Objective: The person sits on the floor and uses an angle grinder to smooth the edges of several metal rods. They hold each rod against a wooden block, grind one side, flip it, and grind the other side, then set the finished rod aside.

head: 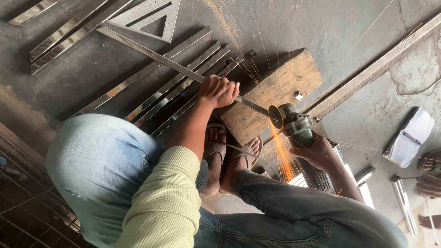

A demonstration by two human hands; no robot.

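My left hand (219, 91) is closed around a long shiny metal strip (151, 54) and presses it down on a wooden block (285, 78). My right hand (317, 151) grips a grey-green angle grinder (294, 123). Its disc (276, 116) meets the strip at the block's near edge, and orange sparks (285, 156) stream down from there. I squat, both sandalled feet (229, 149) resting by the block.
Several polished metal strips (174, 87) lie side by side on the concrete floor. A triangular metal frame (151, 18) sits at the top. A white notebook (411, 138), short steel tubes (404, 202) and another person's foot (429, 186) are at the right.
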